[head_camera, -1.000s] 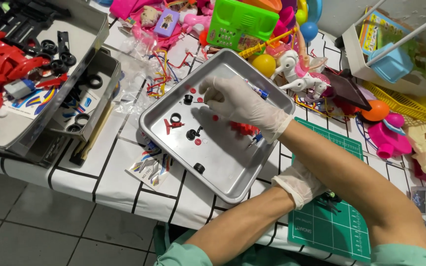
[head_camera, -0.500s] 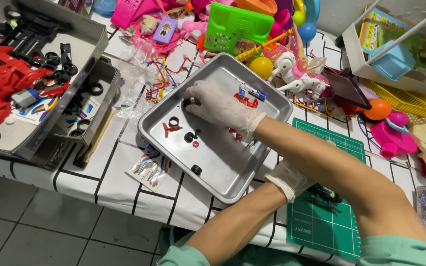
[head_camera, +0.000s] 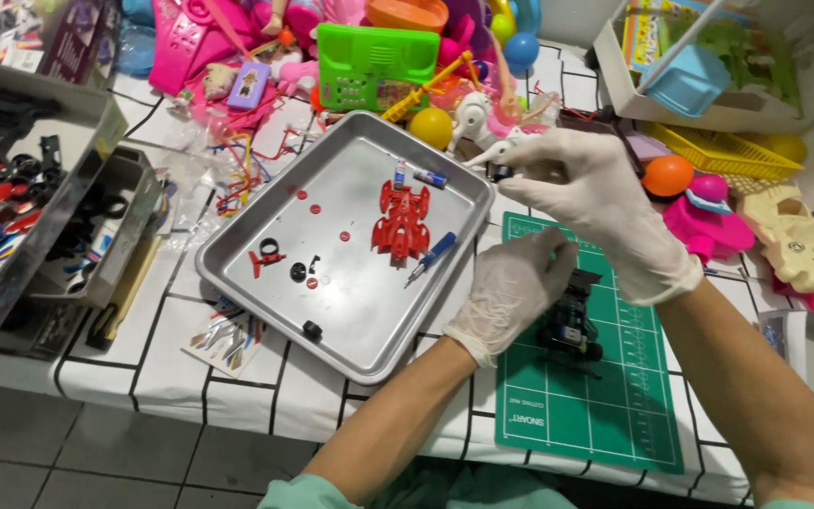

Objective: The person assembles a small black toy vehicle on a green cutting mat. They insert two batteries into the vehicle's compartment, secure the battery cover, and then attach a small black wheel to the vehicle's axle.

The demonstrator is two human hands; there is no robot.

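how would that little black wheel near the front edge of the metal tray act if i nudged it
The black wheel is small, so it is probably very light and would skid easily on the smooth metal tray. It seems to lie on its side, so it would likely slide, not roll. The tray's raised rim should stop it.

Right hand (head_camera: 605,207) has lifted out of the metal tray (head_camera: 237,283), pinching a small black wheel (head_camera: 499,172) above the tray's far corner.

The tray (head_camera: 266,283) lies left of the cutting mat (head_camera: 614,415) (toy chassis (head_camera: 572,320) on it), toys (head_camera: 379,57) behind.
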